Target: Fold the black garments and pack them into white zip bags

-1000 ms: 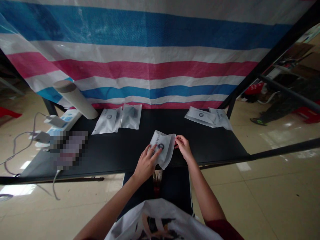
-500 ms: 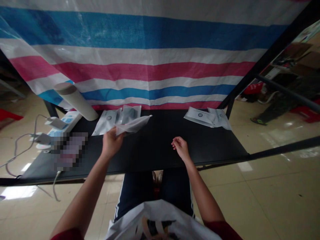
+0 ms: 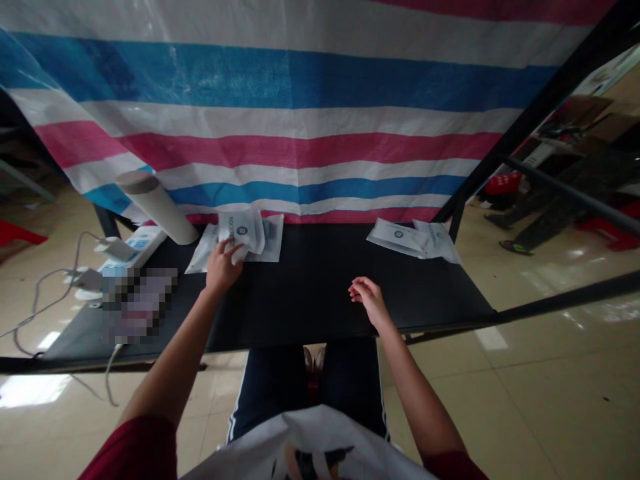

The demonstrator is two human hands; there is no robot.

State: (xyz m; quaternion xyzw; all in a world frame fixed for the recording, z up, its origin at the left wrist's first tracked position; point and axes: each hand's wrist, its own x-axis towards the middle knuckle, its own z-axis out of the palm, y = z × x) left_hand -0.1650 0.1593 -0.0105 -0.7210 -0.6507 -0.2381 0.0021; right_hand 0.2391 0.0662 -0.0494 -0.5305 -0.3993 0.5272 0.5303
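At table (image 3: 300, 303) back L, L hand (image 3: 223, 268) rests fingers-spread on top pouch (image 3: 244, 225), can't tell if gripping; pouch overlaps 2 others (image 3: 274, 239). R hand (image 3: 367, 297), half-curled & empty, is nr front edge. 2 more pouches (image 3: 400, 235) lie back R; bottle (image 3: 160, 210) & pwr strip (image 3: 146, 245) far L.

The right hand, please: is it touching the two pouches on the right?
Apart: the head view shows tabletop between the right hand and both pouches.

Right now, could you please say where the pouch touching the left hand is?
In the head view, the pouch is left of centre over two other pouches, right of the white bottle, with the left hand at its near edge.
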